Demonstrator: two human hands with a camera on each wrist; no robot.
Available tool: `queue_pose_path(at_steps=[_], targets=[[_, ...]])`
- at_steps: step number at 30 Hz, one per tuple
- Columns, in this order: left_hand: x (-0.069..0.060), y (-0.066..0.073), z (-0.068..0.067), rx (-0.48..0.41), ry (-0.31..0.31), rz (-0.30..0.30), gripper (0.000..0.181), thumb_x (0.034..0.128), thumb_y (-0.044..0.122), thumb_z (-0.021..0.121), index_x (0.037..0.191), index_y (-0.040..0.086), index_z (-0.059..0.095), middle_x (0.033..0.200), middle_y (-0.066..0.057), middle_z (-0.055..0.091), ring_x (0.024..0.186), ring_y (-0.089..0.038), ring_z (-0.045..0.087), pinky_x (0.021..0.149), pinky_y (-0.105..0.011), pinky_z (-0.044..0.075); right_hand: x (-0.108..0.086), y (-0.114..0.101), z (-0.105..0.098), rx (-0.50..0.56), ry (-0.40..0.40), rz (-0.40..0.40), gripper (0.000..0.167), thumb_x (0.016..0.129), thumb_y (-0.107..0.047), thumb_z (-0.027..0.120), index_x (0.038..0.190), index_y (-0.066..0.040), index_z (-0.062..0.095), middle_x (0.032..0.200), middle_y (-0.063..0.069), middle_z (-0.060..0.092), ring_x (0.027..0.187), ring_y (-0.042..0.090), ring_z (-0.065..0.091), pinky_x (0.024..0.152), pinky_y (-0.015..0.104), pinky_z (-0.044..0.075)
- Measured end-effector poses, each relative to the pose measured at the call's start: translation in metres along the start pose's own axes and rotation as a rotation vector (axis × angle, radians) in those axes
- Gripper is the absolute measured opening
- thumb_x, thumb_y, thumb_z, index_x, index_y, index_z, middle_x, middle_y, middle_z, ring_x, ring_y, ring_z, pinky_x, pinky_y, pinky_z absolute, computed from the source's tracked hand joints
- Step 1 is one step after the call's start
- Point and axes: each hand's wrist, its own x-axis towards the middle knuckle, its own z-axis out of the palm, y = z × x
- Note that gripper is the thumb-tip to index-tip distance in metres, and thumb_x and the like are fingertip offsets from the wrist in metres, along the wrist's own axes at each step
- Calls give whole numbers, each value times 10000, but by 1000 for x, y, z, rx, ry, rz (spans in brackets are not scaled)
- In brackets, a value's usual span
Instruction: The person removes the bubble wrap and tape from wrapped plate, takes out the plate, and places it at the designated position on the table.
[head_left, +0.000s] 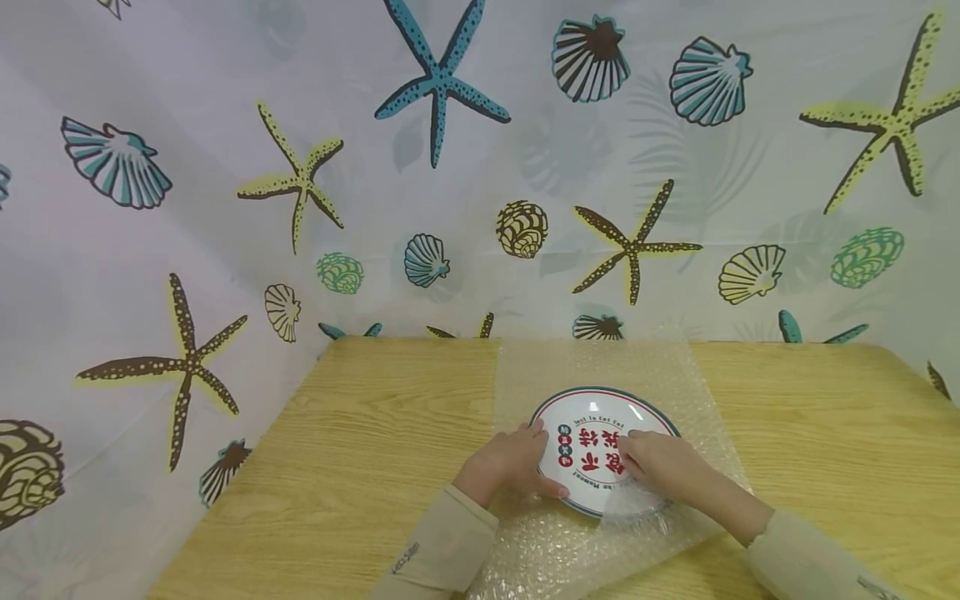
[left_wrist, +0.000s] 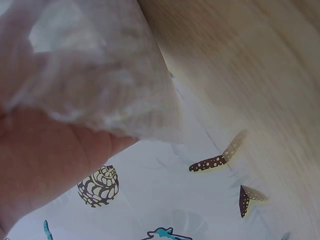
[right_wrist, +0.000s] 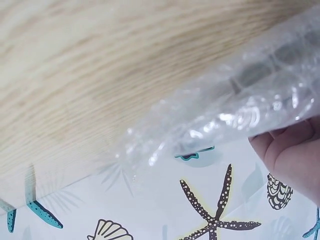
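An oval white plate [head_left: 581,417] with a green and red rim and red characters lies face up on a sheet of bubble wrap [head_left: 540,542]. My left hand [head_left: 510,462] grips the plate's left edge, thumb over the front of the rim. At the lower right, my right hand [head_left: 663,467] pinches a corner of the bubble wrap folded over part of the plate; its fingertips are near the red characters. In the left wrist view, blurred wrap [left_wrist: 115,100] covers part of the left hand [left_wrist: 55,165]. The right wrist view shows wrap [right_wrist: 215,120] beside the right hand [right_wrist: 295,152].
Everything rests on a light wood-grain table [head_left: 375,442]. The bubble wrap reaches back to the table's far edge. Behind and to the left hangs a white curtain [head_left: 480,183] printed with starfish and shells.
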Motion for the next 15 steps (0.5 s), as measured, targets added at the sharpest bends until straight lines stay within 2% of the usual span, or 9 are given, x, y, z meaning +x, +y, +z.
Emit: queue_pose_path(at_steps=[15], targets=[[-1, 0, 0, 0, 2, -2, 853, 693, 521, 661, 1371, 101, 358, 1449, -12, 245, 1309, -180, 224, 1015, -370, 267, -1, -1, -3, 24, 28, 16, 197, 791, -46, 601, 688, -134, 457, 610, -83, 383, 534, 79, 332, 461, 253, 331]])
